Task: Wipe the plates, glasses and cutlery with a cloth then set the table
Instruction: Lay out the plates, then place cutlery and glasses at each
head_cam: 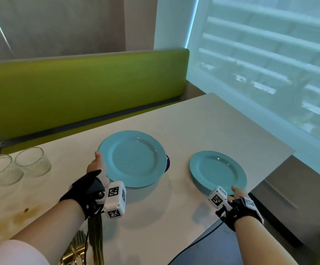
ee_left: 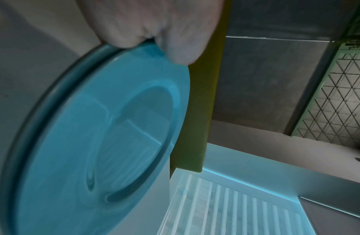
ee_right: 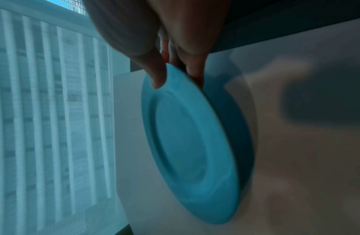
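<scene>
My left hand (head_cam: 96, 165) grips the near-left rim of a large light-blue plate (head_cam: 132, 158), thumb on top; this plate (ee_left: 98, 139) is lifted just above another plate of the same colour. A dark blue thing (head_cam: 167, 163) peeks out past its right edge. My right hand (head_cam: 237, 193) pinches the near rim of a second blue plate (head_cam: 217, 172), held slightly off the white table (head_cam: 203, 121) near its right corner. In the right wrist view the thumb lies on top of that plate (ee_right: 187, 143) and fingers beneath it. Gold cutlery (head_cam: 77, 249) lies at the near edge.
Three clear glasses (head_cam: 33, 160) stand upside down at the table's left end. A green bench back (head_cam: 78, 87) runs along the far side. A window with a sheer blind (head_cam: 270, 64) is at the right. The table's right edge drops to a grey ledge (head_cam: 289, 197).
</scene>
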